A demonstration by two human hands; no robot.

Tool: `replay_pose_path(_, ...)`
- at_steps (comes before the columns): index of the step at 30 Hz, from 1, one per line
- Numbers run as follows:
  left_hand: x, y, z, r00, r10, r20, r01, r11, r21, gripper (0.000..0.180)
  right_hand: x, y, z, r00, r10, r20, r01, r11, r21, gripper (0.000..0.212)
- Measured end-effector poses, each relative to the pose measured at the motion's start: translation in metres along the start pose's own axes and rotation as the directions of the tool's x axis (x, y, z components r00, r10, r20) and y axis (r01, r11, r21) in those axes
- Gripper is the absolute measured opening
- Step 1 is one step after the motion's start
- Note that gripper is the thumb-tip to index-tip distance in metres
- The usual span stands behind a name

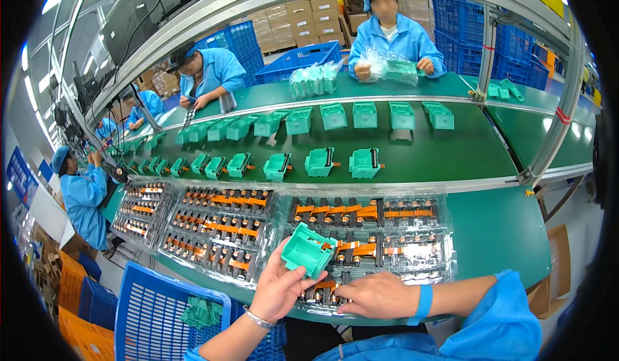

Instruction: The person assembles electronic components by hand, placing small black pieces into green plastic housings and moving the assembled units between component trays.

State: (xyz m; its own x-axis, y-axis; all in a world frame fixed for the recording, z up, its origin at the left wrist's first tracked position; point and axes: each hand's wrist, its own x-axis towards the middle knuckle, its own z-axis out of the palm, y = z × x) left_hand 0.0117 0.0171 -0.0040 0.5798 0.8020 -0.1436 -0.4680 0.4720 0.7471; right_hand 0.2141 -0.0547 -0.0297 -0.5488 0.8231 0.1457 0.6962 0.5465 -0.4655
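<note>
A green plastic housing (308, 250), shaped like an open box, is gripped in my left hand (276, 291) above the near edge of the bench. My right hand (375, 295) reaches into the nearest row of a clear plastic tray (445, 258), its fingers curled down among the parts there. Black parts with orange flat cables (348, 214) fill the rows of this tray. Whatever lies between my right fingertips is hidden by the hand.
More clear trays of the same parts (219, 196) lie to the left. Beyond runs a green belt (438, 151) carrying two rows of green housings (365, 162). A blue basket (161, 296) stands at lower left. Co-workers (396, 45) sit across and leftward; a metal post (558, 109) rises at right.
</note>
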Motion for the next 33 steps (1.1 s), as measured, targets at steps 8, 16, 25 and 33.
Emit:
replay_pose_path(8,0.004,-0.005,-0.017,0.983,0.184,0.010,-0.175,0.911,0.374,0.072,0.009,0.001,-0.011,0.993,0.119,-0.027,-0.112,0.978,0.174,0.025)
replay_pose_path(16,0.003,0.002,-0.010,0.994,0.109,-0.030,-0.101,0.976,0.191,0.073,-0.004,0.006,-0.074,0.853,0.504,-0.135,-0.204,0.560,0.803,0.033)
replay_pose_path(25,0.001,-0.005,-0.010,0.987,0.163,-0.002,-0.157,0.949,0.272,0.072,0.036,0.007,-0.080,0.903,0.334,-0.270,-0.111,0.790,0.603,0.033)
replay_pose_path(33,0.000,-0.003,-0.007,0.983,0.177,-0.045,-0.148,0.917,0.370,0.072,0.042,0.008,-0.058,0.814,0.415,-0.407,-0.124,0.808,0.575,0.020)
